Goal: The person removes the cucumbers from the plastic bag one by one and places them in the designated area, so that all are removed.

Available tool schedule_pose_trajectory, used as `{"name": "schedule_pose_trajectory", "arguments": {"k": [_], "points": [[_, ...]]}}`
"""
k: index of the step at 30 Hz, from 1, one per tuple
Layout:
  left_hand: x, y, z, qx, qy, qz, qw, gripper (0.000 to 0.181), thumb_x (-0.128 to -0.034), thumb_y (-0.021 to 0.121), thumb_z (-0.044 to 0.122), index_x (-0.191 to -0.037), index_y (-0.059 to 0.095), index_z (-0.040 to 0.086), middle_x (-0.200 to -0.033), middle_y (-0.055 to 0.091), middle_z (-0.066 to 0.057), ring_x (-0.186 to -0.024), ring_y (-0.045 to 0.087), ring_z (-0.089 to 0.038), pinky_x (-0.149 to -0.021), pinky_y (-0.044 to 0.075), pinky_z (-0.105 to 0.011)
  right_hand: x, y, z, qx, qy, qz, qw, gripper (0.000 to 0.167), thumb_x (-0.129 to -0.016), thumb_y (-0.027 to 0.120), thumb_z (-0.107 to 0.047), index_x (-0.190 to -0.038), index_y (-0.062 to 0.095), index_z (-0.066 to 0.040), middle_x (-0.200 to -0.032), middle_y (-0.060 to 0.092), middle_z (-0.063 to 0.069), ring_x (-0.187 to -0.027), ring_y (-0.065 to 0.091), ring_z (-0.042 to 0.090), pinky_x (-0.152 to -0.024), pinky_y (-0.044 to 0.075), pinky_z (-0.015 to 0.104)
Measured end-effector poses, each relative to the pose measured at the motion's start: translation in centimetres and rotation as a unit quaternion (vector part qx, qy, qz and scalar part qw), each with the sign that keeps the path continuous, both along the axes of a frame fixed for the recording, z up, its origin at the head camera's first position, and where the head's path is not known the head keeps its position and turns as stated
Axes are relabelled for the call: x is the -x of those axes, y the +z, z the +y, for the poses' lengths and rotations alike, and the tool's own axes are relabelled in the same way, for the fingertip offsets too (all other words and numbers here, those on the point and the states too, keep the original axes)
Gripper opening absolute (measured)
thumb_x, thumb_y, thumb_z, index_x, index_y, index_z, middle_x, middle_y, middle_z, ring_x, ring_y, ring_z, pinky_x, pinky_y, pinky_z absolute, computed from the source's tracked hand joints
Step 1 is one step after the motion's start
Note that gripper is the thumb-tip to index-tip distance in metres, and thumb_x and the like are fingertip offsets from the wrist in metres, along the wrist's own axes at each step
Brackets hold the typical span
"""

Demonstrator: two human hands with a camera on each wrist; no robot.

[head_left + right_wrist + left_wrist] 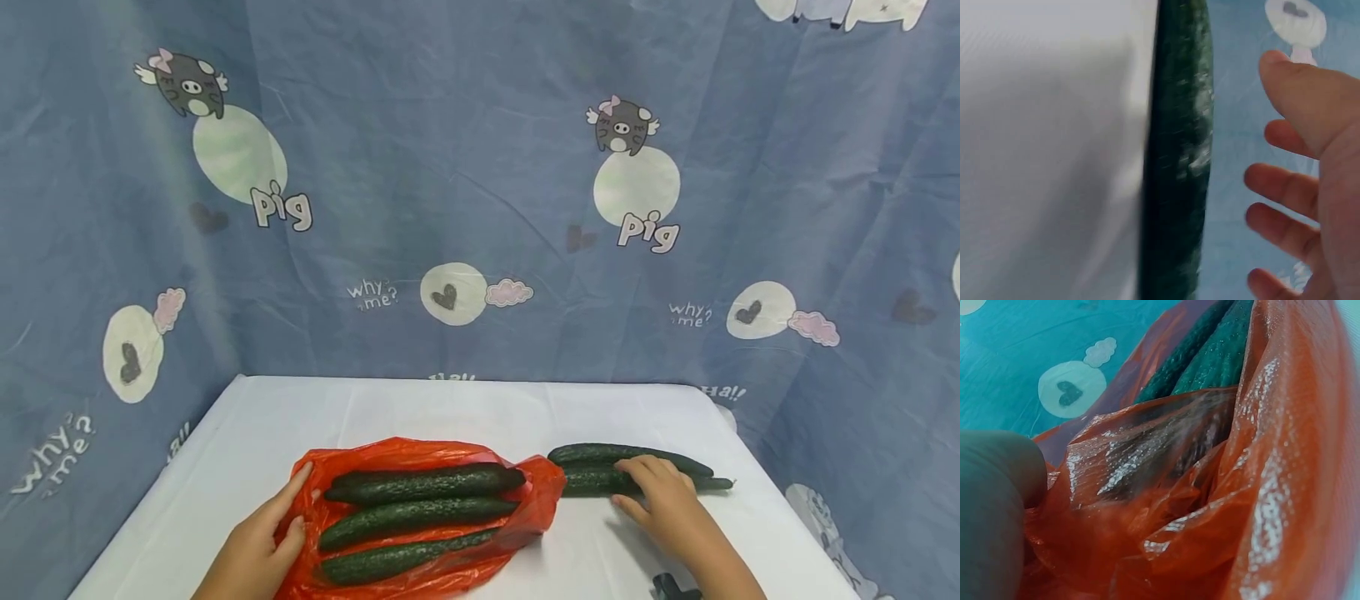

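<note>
Blue printed cloth [45,208] is hanging at far left and running behind everything across to the right, winged pigs and "pig" lettering showing on it. White table [480,408] is spreading below it.

Left hand [258,537] is resting against the left side of a red plastic bag [390,452]. Thumb and forefinger are spreading apart over the film; other fingers are hiding, so cannot tell whether they are pinching it. Left wrist view: bag is creasing, shining, letting some dark green show through.

Three cucumbers are lying lengthwise in the bag, one behind another: back cucumber [426,483], middle cucumber [416,523], front cucumber [401,558]. Red film is covering the front one's right end.

Bag's right end is bunching up and overlapping the left end of the near cucumber [596,481] on the table. Far cucumber [592,453] is lying just behind, alongside it.

Right hand [667,508] is hovering at this pair, fingers spreading, loosely bent, pinching nothing. Right wrist view is showing fingertips apart from a cucumber. Black object [673,587] is sitting by the right wrist, partly cut off by the frame.
</note>
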State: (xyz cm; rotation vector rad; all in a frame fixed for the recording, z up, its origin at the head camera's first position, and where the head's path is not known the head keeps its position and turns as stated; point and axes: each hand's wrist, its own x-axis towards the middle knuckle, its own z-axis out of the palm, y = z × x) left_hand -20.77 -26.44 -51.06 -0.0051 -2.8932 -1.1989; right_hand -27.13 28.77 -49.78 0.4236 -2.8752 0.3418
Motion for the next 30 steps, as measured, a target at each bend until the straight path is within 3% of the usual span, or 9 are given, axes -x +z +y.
{"name": "schedule_pose_trajectory", "arguments": {"k": [4, 13, 17, 22, 30], "points": [[-0.2, 0.1, 0.2, -0.01, 0.003, -0.004, 0.9999, 0.073, -0.1038, 0.057, 0.012, -0.169, 0.025, 0.023, -0.16, 0.045, -0.024, -0.051, 0.038, -0.012, -0.056, 0.042, -0.027, 0.3, 1.2, -0.8, 0.003, 0.033, 0.038, 0.9987, 0.048, -0.092, 0.08, -0.037, -0.134, 0.068, -0.017, -0.13, 0.066, 0.0, -0.126, 0.059, 0.029, -0.102, 0.046, 0.062], [-0.3, 0.0, 0.1, 0.008, -0.002, 0.034, 0.9994, 0.071, -0.1041, 0.058, 0.011, -0.168, 0.028, 0.02, -0.158, 0.048, -0.024, -0.054, 0.039, -0.009, -0.058, 0.042, -0.025, 1.7, 4.7, -4.5, 0.02, 0.101, 0.099, 0.9897, 0.045, -0.095, 0.078, -0.035, -0.134, 0.067, -0.016, -0.125, 0.067, 0.0, -0.121, 0.063, 0.026, -0.1, 0.05, 0.057], [-0.4, -0.1, 0.1, -0.006, -0.001, 0.021, 0.9998, 0.072, -0.1047, 0.057, 0.012, -0.168, 0.026, 0.022, -0.16, 0.045, -0.025, -0.046, 0.031, -0.01, -0.052, 0.04, -0.027, 2.3, 6.0, -6.6, 0.035, 0.123, 0.102, 0.9865, 0.047, -0.095, 0.079, -0.034, -0.136, 0.066, -0.016, -0.126, 0.067, 0.0, -0.123, 0.062, 0.024, -0.104, 0.051, 0.055], [-0.5, 0.0, 0.2, -0.004, -0.001, 0.02, 0.9998, 0.072, -0.1041, 0.057, 0.012, -0.168, 0.026, 0.022, -0.161, 0.045, -0.024, -0.051, 0.037, -0.008, -0.054, 0.041, -0.026, 2.4, 7.4, -9.5, 0.063, 0.153, 0.097, 0.9815, 0.042, -0.096, 0.078, -0.032, -0.133, 0.068, -0.015, -0.127, 0.066, -0.001, -0.123, 0.061, 0.022, -0.104, 0.052, 0.051], [-0.4, 0.2, 0.3, -0.009, -0.011, 0.017, 0.9998, 0.073, -0.1036, 0.057, 0.011, -0.168, 0.026, 0.023, -0.161, 0.045, -0.024, -0.052, 0.033, -0.01, -0.056, 0.042, -0.027, 1.5, 8.8, -14.5, 0.065, 0.206, 0.091, 0.9722, 0.032, -0.097, 0.077, -0.033, -0.127, 0.07, -0.023, -0.124, 0.066, -0.007, -0.121, 0.061, 0.016, -0.105, 0.052, 0.047]]}}
